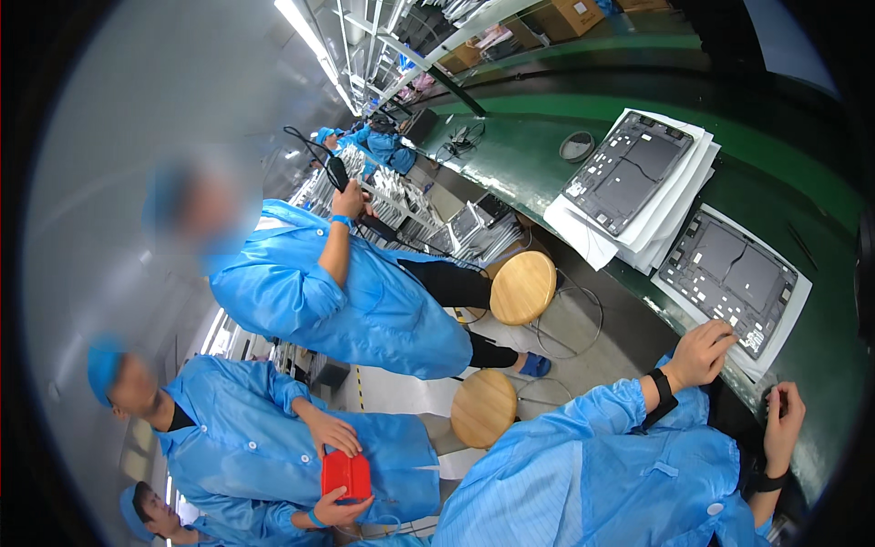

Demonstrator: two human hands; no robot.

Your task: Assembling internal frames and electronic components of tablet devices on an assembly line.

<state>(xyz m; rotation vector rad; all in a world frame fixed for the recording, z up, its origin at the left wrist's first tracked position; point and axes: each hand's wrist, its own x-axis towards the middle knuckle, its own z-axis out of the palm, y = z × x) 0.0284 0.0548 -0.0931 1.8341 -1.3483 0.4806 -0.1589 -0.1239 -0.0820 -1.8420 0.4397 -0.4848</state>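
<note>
My left hand (702,352), with a black band at the wrist, is at the near edge of a dark tablet-like housing (720,260). Its fingers are bent and drawn together; anything between them is too small to tell. The housing carries small white pieces and lies on white sheets (796,310) on the green bench. To the right, past the bench edge, my right hand (786,424) is curled, thumb against fingers. Something small and dark shows at its fingertips, but I cannot make it out.
A second dark housing (629,173) rests on stacked white sheets (679,214) farther along the green bench (533,137). Beyond is a small round dish (576,146). Two wooden stools (522,287) stand left. One co-worker (328,283) holds a black cabled device; another holds a red box (346,476).
</note>
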